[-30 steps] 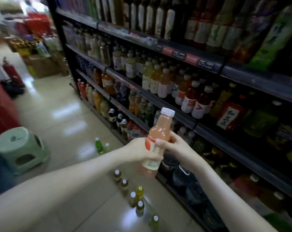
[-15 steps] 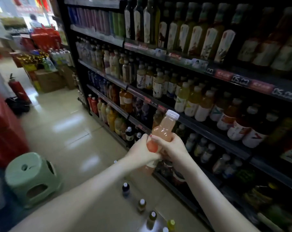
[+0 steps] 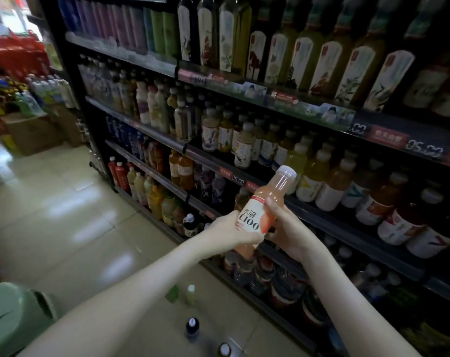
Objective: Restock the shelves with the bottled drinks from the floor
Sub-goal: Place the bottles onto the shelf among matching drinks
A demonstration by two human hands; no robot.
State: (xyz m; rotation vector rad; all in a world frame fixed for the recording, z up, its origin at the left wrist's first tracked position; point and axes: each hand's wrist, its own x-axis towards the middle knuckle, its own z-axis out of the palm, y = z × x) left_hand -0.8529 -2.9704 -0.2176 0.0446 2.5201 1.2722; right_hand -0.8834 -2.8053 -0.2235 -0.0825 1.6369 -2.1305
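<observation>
The left hand (image 3: 232, 231) is gripping the lower half of the bottle (image 3: 265, 202), its fingers curling over the white label. The right hand (image 3: 289, 231) is wrapping round the same bottle from the right, with the thumb lying up along the label's edge. Both forearms are reaching in from the near edge.

The bottle is showing pinkish-orange drink under a white cap. It is tilting with the cap up and to the right, and is being held in the air just in front of the shelves (image 3: 321, 220). Its cap is sitting in front of a shelf row of white-capped yellow and orange drinks (image 3: 319, 181). The shelves are running from near right to far left, with tall green bottles (image 3: 324, 60) standing on the top level.

On the floor (image 3: 64, 215) below the forearms, four floor bottles are standing near the shelf base: two pale green ones (image 3: 190, 295) side by side, a dark one (image 3: 193, 327) nearer, and another (image 3: 223, 350) at the near edge. A green stool (image 3: 15, 318) is sitting at the near left. A cardboard box (image 3: 33, 132) is resting far left.
</observation>
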